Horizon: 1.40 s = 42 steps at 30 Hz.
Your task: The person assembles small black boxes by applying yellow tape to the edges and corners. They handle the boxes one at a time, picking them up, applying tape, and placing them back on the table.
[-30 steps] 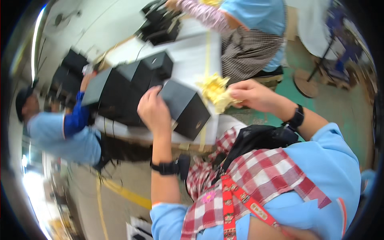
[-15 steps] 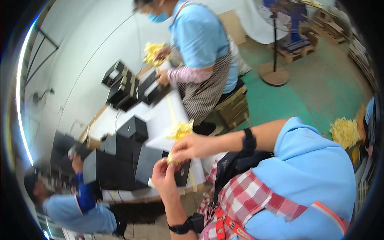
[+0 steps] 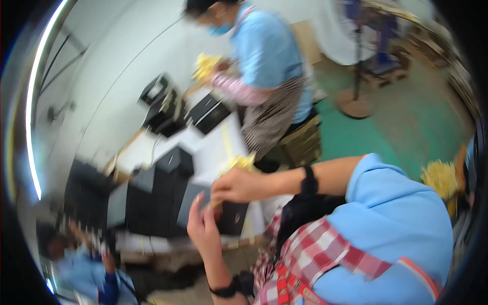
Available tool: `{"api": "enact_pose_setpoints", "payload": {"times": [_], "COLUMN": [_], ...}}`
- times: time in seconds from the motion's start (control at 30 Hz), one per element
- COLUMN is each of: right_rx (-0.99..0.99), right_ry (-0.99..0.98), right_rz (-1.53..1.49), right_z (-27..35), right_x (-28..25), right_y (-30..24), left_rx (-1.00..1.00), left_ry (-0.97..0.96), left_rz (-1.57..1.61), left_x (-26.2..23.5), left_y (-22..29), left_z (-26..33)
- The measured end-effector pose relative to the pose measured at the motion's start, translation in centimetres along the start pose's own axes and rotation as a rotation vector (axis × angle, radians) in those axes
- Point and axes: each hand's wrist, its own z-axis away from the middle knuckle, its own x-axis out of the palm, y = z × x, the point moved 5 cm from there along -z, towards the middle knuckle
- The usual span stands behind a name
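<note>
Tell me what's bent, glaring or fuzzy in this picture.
Head view: the long white light strip at left glares and bows; the head view also smears the co-worker in light blue, lower left; and in the head view the black-and-grey cuboid box by the right hand's fingers looks soft-edged.

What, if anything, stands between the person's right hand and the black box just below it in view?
Nothing visible blocks the right hand from the black box. The left hand overlaps the box in this view; the yellow paper shows beyond the right hand. Contact with the box is unclear.
</note>
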Motion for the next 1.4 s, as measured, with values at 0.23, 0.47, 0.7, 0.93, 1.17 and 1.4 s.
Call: {"api": "enact_pose_setpoints", "payload": {"times": [0.23,0.47,0.7,0.93,1.17,1.4], "right_rx": [0.244,-0.103,-0.209,0.069,0.192,-0.417], "right_ry": [-0.08,-0.162,-0.101,-0.147,-0.267,-0.07], "right_rz": [-0.156,0.199,0.263,0.12,0.126,0.506], "right_z": [-2.7,-4.5,-4.0,-4.1,-4.3,-5.3], "right_x": [4.9,10.7,10.6,10.6,11.0,10.6], "right_y": [0.1,0.7,0.4,0.8,0.8,-1.8], "left_rx": [0.046,-0.148,-0.196,-0.174,-0.131,-0.192], "left_ry": [0.381,0.3,0.274,0.308,0.443,0.48], "left_rz": [-0.119,-0.194,-0.238,-0.165,-0.008,-0.042], "left_x": [-7.9,-6.0,-6.0,-6.2,-6.0,-6.4], "left_y": [-7.6,-12.1,-12.1,-12.4,-12.6,-12.0], "left_z": [-5.0,-5.8,-5.9,-5.8,-5.5,-5.2]}}
